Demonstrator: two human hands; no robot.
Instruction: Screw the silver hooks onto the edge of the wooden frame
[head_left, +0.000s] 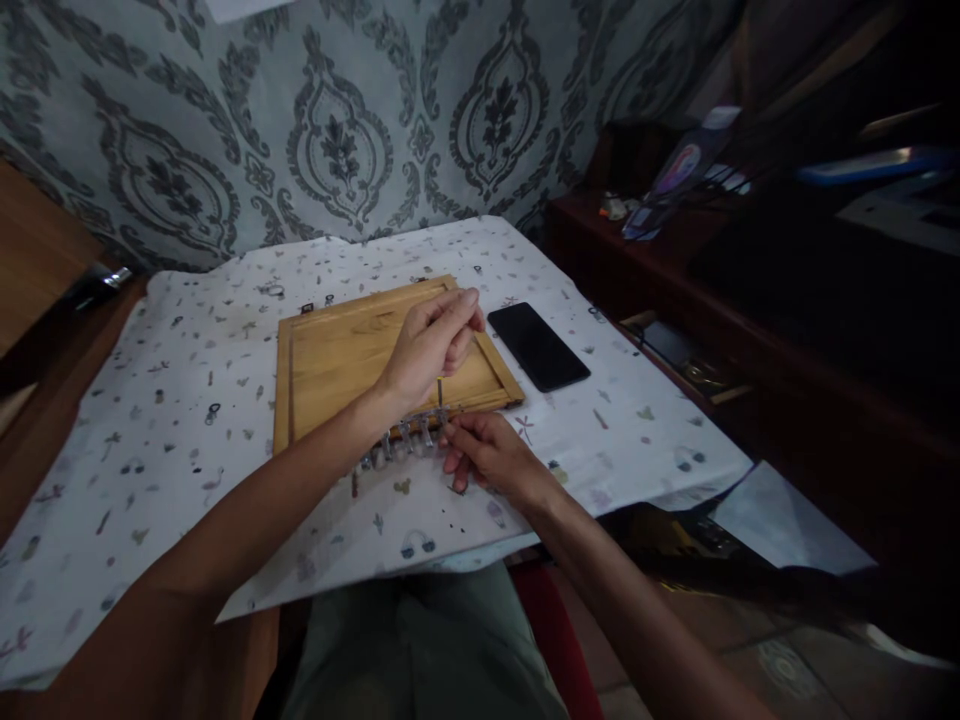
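My left hand (439, 340) is closed in a fist above the right part of a wooden board (337, 355) with a raised frame. Below that fist a thin dark shaft (440, 392) points down, like that of a screwdriver; any handle is hidden inside my fingers. The shaft's lower end meets a row of clear plastic prongs (409, 437) along the board's near edge. My right hand (491, 455) is closed at the right end of this row, thumb and forefinger pinching the last clear piece. Its other fingers curl beneath.
A black phone (538, 346) lies right of the board on the patterned white tablecloth (645, 450). Farther right stands dark red furniture (592, 240) with an open drawer (686, 360). A papered wall (420, 120) rises behind the table, and a wooden piece (45, 260) borders it on the left.
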